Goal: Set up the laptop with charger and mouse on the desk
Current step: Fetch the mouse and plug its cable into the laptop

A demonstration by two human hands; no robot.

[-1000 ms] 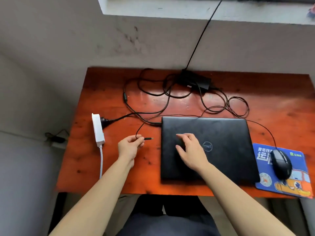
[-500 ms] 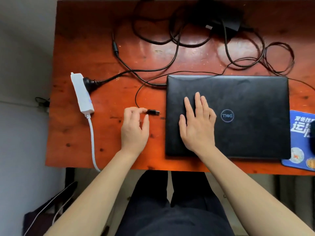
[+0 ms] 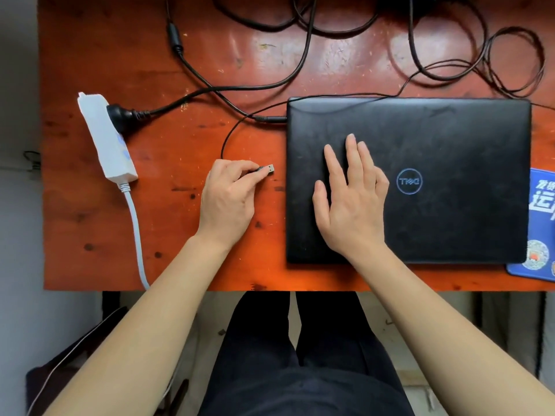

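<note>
A closed black laptop [image 3: 450, 139] lies on the orange-red wooden desk [image 3: 90, 229]. My right hand [image 3: 350, 202] rests flat on its lid, fingers spread. My left hand [image 3: 229, 199] pinches a USB plug [image 3: 268, 169] on a thin black cable, its metal end pointing at the laptop's left edge, a short gap away. A charger cable plug [image 3: 267, 118] sits in the laptop's left side near the back corner. The mouse is out of view; only the edge of a blue mouse pad [image 3: 540, 205] shows at right.
A white power strip [image 3: 108, 139] with a black plug [image 3: 120, 114] in it lies at the desk's left, its grey cord hanging over the front edge. Loops of black cable [image 3: 495, 55] lie behind the laptop. My legs are under the desk.
The view has tilted down and moved closer to the desk. My left hand has turned the USB plug toward the laptop's left side. My right hand has flattened on the lid.
</note>
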